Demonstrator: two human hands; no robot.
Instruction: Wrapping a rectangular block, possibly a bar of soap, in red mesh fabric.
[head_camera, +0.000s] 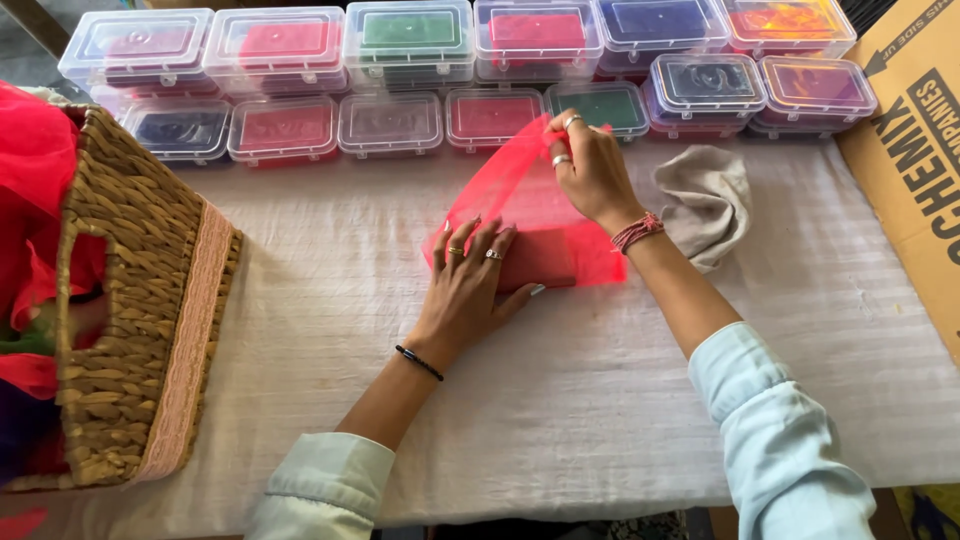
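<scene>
Pinching the far edge of the sheer red net fabric (515, 200) between thumb and fingers (560, 135), my right hand (592, 172) lifts that edge up and back toward the boxes, while my left hand (472, 285) lies flat with its fingers (470, 240) spread, pressing down on the small dark red rectangular block (540, 262) that sits under the net near the middle of the desk (560, 400). I judge the net as very light and limp, a little springy, likely to slip or bunch if let go, so it is best taken at an edge or corner, as the right hand does; the block looks firm enough to be held down by a flat palm. Just beside the right wrist lies a crumpled beige cloth (705, 200), touching nothing I hold. Along the far side of the desk run two rows of clear plastic lidded boxes with coloured contents (410, 45). At the left stands a woven wicker basket with a pink trim band (150, 330), holding more red stuff that is cut off by the frame. A brown cardboard carton (915, 150) is cut off at the right. What the block is made of I cannot tell through the net, and my left palm hides part of it.
</scene>
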